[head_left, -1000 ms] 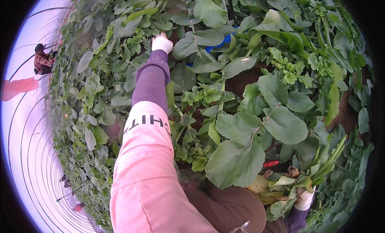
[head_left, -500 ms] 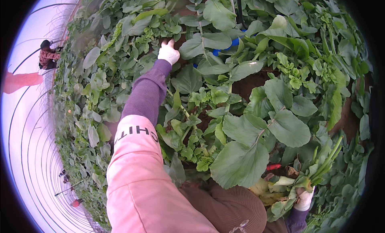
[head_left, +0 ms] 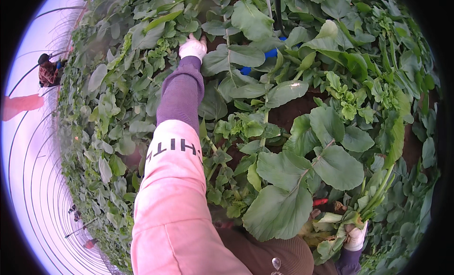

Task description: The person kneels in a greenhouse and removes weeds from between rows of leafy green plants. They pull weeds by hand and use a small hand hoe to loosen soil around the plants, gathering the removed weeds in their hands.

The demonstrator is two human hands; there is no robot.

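My left hand (head_left: 193,48), in a white glove, reaches far forward into the leafy plants. Its thumb and a finger show apart, with the other fingertips hidden among the leaves; I see nothing held in it. At the lower right, my right hand (head_left: 356,237), also gloved, is closed around a bunch of leaves and stalks (head_left: 341,220). Some of these leaves are yellowed and wilted, and the green stalks stick up to the right. Beside the bunch lies a small red object (head_left: 320,201), partly covered, whose kind I cannot make out.
Dense green plants with broad leaves (head_left: 279,208) surround both hands, with brown soil (head_left: 294,107) between them. Blue pieces (head_left: 270,53) show under leaves near a dark upright bar (head_left: 278,12). Another person (head_left: 49,70) is at far left, by the hoops (head_left: 19,128) of a tunnel.
My left hand has moved slightly forward and to the left, deeper among the leaves. The right hand still holds its bunch, a little lower in view.
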